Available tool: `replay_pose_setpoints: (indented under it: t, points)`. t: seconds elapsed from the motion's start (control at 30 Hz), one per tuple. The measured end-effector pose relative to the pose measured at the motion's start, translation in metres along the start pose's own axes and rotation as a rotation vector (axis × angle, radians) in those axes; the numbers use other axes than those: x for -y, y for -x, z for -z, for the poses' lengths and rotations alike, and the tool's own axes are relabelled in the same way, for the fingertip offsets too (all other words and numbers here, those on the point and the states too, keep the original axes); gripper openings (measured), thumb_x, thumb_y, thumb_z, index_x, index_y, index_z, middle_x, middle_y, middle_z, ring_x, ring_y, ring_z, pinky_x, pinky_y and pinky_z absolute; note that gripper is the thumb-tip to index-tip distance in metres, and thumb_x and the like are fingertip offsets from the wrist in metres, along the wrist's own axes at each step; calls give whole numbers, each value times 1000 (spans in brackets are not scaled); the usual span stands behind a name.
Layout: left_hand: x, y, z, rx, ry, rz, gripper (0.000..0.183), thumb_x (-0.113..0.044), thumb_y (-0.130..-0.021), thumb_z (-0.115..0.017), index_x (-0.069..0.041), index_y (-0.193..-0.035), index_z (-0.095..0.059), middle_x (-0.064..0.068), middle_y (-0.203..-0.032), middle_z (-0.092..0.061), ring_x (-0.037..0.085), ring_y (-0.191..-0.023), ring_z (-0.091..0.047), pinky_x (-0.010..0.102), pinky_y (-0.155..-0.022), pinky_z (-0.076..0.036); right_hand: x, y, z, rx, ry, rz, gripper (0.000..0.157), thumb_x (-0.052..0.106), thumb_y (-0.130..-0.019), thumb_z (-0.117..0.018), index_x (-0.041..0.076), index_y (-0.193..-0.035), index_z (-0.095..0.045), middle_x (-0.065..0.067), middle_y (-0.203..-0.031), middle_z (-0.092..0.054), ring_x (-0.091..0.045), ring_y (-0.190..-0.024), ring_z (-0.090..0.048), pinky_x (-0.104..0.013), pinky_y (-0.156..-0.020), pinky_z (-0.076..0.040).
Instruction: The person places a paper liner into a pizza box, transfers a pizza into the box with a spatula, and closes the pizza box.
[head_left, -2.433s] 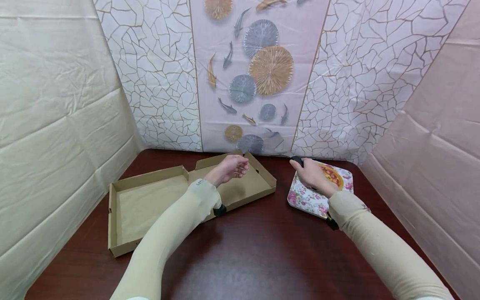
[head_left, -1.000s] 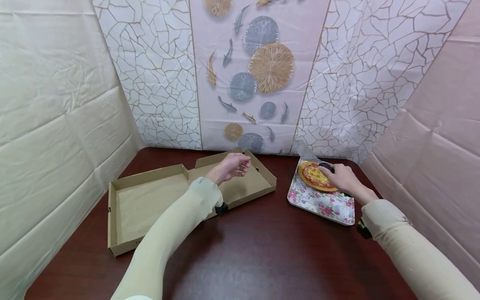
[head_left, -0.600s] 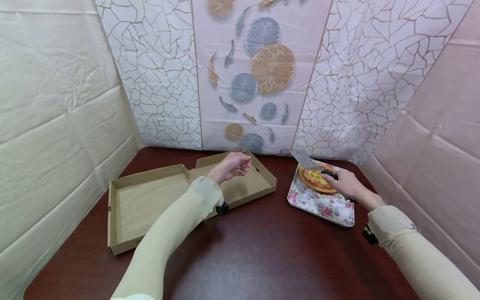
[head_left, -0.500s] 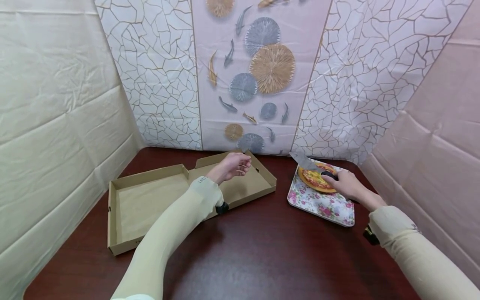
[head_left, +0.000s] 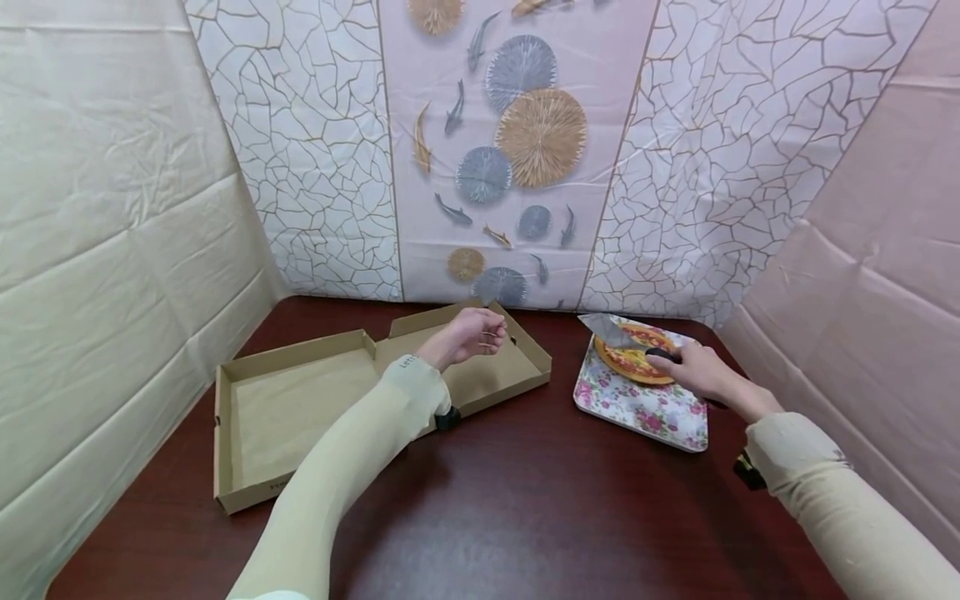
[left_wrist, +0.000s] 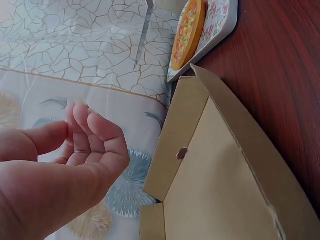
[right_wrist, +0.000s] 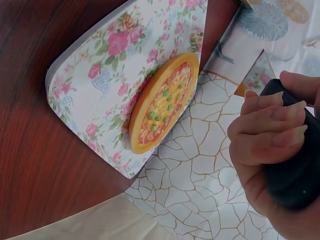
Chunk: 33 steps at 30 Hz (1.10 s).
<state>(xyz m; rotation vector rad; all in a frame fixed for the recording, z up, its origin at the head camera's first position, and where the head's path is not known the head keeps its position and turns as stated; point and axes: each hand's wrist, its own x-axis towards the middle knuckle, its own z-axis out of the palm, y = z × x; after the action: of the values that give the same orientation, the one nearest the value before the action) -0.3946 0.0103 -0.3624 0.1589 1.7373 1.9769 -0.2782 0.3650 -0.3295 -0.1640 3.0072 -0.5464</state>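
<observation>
My right hand (head_left: 701, 371) grips the black handle of a pizza server (head_left: 609, 332), fingers wrapped round it in the right wrist view. The server's broad metal blade reaches left over the far part of a small round pizza (head_left: 633, 354); whether they touch, I cannot tell. Under the pizza is a white tray (head_left: 622, 412) printed with pink flowers. My left hand (head_left: 471, 333) hovers above the lid side of an unfolded cardboard pizza box (head_left: 517, 379). In the left wrist view its fingers hang loosely curled and hold nothing.
The box's other half (head_left: 292, 408) lies to the left, its low walls upright. All stands on a dark red-brown table (head_left: 510, 500). A patterned cloth wall (head_left: 330, 167) rises behind, with plain fabric walls (head_left: 862, 292) on both sides.
My right hand has drawn back to the right across the tray, uncovering the pizza. The server's blade has come down from above the tray's far edge to over the pizza. My left hand barely moves.
</observation>
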Motion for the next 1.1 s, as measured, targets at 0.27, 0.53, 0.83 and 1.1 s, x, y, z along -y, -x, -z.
replay_pose_setpoints:
  t: [0.27,0.53,0.83,1.1]
  points:
    - [16,-5,-38,121,-274,-3,30,-3,-99,-46,12,-124,-54,18,-92,-68,20,-74,-65,34,-76,-57,-5,3,5,20,7,-17,50,48,-99,-45,14,-62,-42,4,-50,-37,-12,-44,-40,-30,-50,-38]
    - [45,-23,-76,352,-814,-84,28,-3,-93,-53,0,-118,-64,13,-113,-67,17,-94,-65,28,-82,-54,-4,2,4,33,-15,-28,51,49,-99,-45,15,-61,-41,6,-47,-34,-11,-42,-36,-30,-49,-38]
    - [54,7,-103,393,-1401,-212,52,-1,-97,-39,-12,-148,-39,2,-157,-34,17,-145,-30,27,-118,-25,-2,2,3,5,22,-3,51,49,-98,-45,14,-61,-44,5,-50,-35,-11,-45,-37,-29,-51,-36]
    - [73,7,-112,468,-1516,-251,56,-1,-98,-37,-15,-152,-29,5,-162,-21,28,-150,-17,31,-122,-16,-2,5,2,10,18,-6,50,48,-98,-46,10,-67,-48,2,-54,-40,-12,-46,-40,-30,-50,-37]
